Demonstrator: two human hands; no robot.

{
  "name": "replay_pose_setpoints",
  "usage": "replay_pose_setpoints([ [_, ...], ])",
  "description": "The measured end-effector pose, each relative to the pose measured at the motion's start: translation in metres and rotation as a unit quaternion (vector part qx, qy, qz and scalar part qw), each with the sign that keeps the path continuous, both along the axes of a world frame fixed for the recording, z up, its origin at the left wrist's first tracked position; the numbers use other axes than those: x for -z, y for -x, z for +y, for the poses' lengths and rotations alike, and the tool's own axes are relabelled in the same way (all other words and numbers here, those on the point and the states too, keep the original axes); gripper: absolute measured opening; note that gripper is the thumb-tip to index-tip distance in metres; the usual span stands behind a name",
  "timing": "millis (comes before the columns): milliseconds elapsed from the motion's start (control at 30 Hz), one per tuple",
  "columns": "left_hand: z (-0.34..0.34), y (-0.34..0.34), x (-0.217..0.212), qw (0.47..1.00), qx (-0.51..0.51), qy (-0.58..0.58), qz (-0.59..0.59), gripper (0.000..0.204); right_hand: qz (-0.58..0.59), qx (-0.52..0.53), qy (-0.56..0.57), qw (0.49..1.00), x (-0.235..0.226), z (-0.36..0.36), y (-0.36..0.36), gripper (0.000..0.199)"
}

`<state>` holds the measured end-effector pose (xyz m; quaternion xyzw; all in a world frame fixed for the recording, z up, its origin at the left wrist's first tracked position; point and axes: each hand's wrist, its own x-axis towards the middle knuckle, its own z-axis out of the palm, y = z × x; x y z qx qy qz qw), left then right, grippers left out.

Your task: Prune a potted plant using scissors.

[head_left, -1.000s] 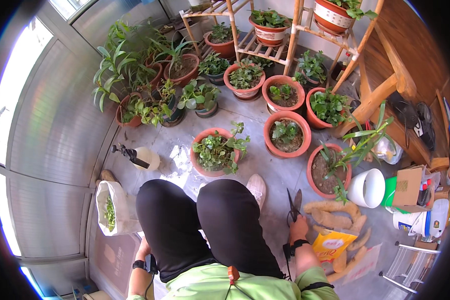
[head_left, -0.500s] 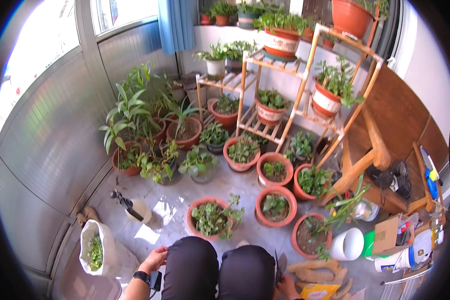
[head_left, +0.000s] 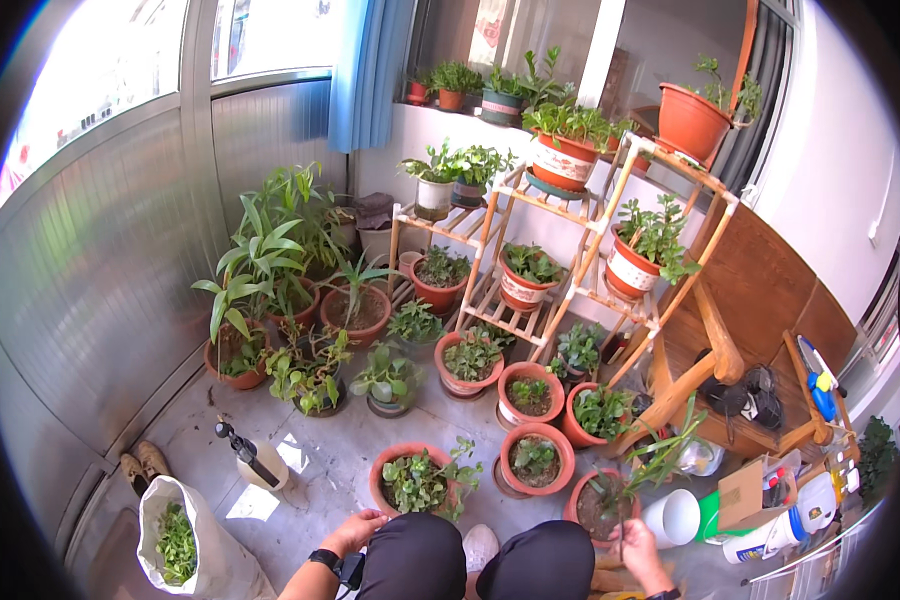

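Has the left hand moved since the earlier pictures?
Yes. The left hand has come forward and rightward, now appearing much closer to the terracotta pot directly ahead.

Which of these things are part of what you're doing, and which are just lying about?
Likely in use:
scissors, in the right hand
front plant, nearest the left hand
sack of leaves, perhaps

Apparently just lying about:
shoes, behind the sack
cardboard box
white tub

Left hand [head_left: 354, 531] beside knee [head_left: 415, 550], right hand [head_left: 638, 548] curled
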<state>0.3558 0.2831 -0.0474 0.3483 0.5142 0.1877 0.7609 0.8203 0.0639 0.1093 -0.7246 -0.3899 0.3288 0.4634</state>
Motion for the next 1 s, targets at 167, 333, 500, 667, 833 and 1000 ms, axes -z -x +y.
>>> replay_pose_setpoints([
  [167, -0.002, -0.004, 0.011, 1.000, 0.000, 0.017, -0.020, 0.024, 0.044, 0.002, -0.063, 0.997, -0.102, 0.049, 0.035, 0.029],
  [333, 0.005, -0.006, 0.019, 0.997, -0.009, 0.028, -0.067, 0.020, 0.099, -0.049, -0.113, 0.988, -0.146, 0.083, 0.078, 0.027],
  [500, 0.015, -0.004, 0.020, 1.000, -0.012, -0.002, -0.009, 0.012, 0.208, -0.122, -0.099, 0.965, -0.143, 0.111, 0.123, 0.029],
  [667, 0.038, 0.002, 0.008, 0.999, -0.035, 0.004, -0.023, 0.013, 0.249, -0.126, -0.033, 0.960, -0.109, 0.128, 0.160, 0.023],
  [833, 0.050, 0.011, 0.012, 0.999, -0.028, -0.029, -0.003, 0.009, 0.250, -0.127, 0.010, 0.960, -0.089, 0.132, 0.182, 0.020],
  [1000, 0.046, 0.015, 0.003, 0.999, -0.025, -0.021, 0.003, 0.013, 0.277, -0.132, 0.029, 0.951, -0.058, 0.127, 0.185, 0.020],
])
